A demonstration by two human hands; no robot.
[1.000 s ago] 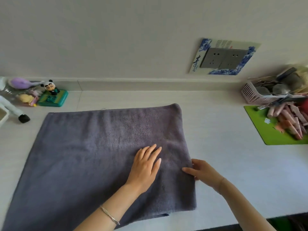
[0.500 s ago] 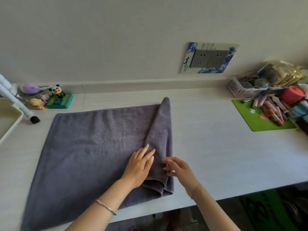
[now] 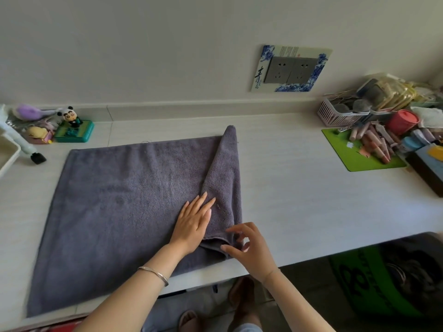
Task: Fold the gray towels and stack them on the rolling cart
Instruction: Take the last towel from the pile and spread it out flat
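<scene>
The white table [image 3: 299, 188] runs along the wall. The gray towel [image 3: 124, 207] lies spread flat over its left and middle part, reaching the front edge. The towel's right side is folded over into a long triangular flap [image 3: 224, 178] that narrows toward the wall. A green mat [image 3: 347, 154] sits far right, well apart. The left hand [image 3: 193, 224] presses flat on the towel beside the flap, its grip apart and fingers straight. The right hand [image 3: 251, 250] is at the flap's near corner, its grip loosely apart and thumb touching the cloth. A panda toy [image 3: 70, 116] stands far left.
</scene>
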